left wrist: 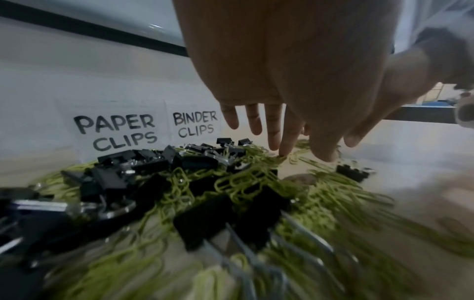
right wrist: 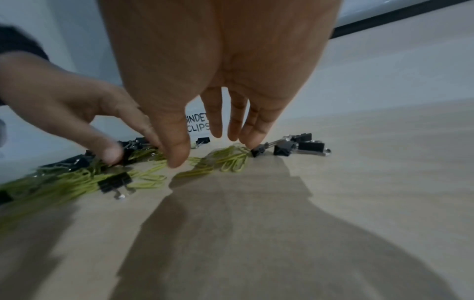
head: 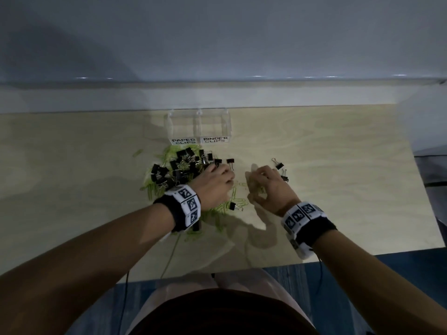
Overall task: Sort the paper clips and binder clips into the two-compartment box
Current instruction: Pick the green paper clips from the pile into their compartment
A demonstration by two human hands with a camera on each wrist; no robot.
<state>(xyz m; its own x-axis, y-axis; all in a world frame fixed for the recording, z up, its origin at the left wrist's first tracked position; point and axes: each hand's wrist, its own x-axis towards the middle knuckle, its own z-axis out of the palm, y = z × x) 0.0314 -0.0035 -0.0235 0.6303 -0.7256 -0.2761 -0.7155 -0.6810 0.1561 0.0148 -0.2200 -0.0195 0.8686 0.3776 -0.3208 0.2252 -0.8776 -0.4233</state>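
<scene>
From the head view, a clear plastic two-compartment box labelled "PAPER CLIPS" and "BINDER CLIPS" stands at the far edge of the pale wooden counter, both compartments looking bare. Just in front of it lies a mixed heap of black metal binder clips and thin yellow-green paper clips, with a few more binder clips apart toward the right edge. The left hand reaches over the heap; the right hand hovers beside it. From the left wrist, the left hand hangs released, fingers straight, one tip touching the paper clips. From the right wrist, the right hand is likewise slack, grasping nothing, its fingertips just above a small bunch of paper clips beside the separate binder clips.
</scene>
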